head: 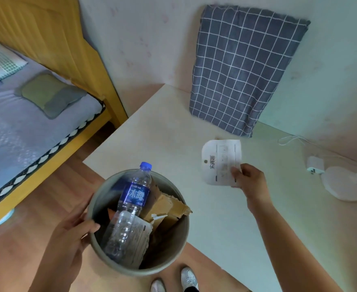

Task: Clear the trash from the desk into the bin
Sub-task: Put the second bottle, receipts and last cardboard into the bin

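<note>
My left hand (72, 232) grips the left rim of a round grey bin (181, 234), held up beside the desk's near-left corner. Inside the bin stand a clear plastic bottle (129, 207) with a blue label and blue cap, torn brown cardboard (169, 209) and a crumpled printed wrapper (139, 241). My right hand (249, 180) pinches the lower right edge of a white paper card (219, 161) with printed lines and a punched hole, held just above the cream desk (226, 224), to the right of the bin.
A grey checked cushion (245, 70) leans on the wall at the desk's back. A white charger with cable (314, 165) and a white round lamp base (342, 184) sit at the desk's right. A yellow-framed bed (36, 123) stands to the left. My shoes (173, 281) show on the wooden floor.
</note>
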